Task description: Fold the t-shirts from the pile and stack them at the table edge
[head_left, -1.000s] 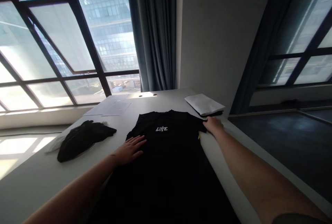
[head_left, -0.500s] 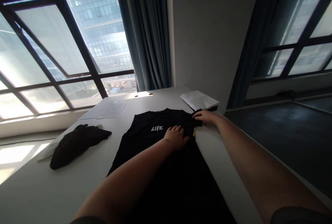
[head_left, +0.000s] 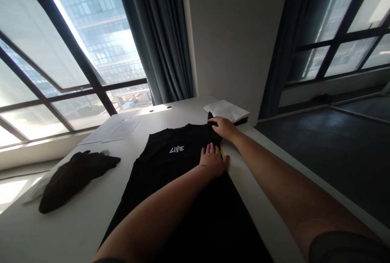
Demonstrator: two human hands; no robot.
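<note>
A black T-shirt (head_left: pixel 179 173) with white lettering on its chest lies spread over the white table, its neckline toward the far end. My left hand (head_left: pixel 213 159) rests flat on the shirt near its right edge, fingers spread. A small bit of yellow shows beside those fingertips. Farther up, my right hand (head_left: pixel 224 127) grips the sleeve at the shirt's right shoulder, and a dark tip of cloth sticks up by the fingers.
A dark bundled garment (head_left: pixel 76 177) on pale plastic lies at the left of the table (head_left: pixel 237 165). Printed sheets (head_left: pixel 118 129) are behind it. A white packet (head_left: pixel 227 110) sits at the far right corner. Curtain, pillar and windows stand beyond.
My right hand has moved inward with the sleeve, folding it toward the shirt's body. My left hand has slid right, closer to the shirt's edge. The view has shifted slightly.
</note>
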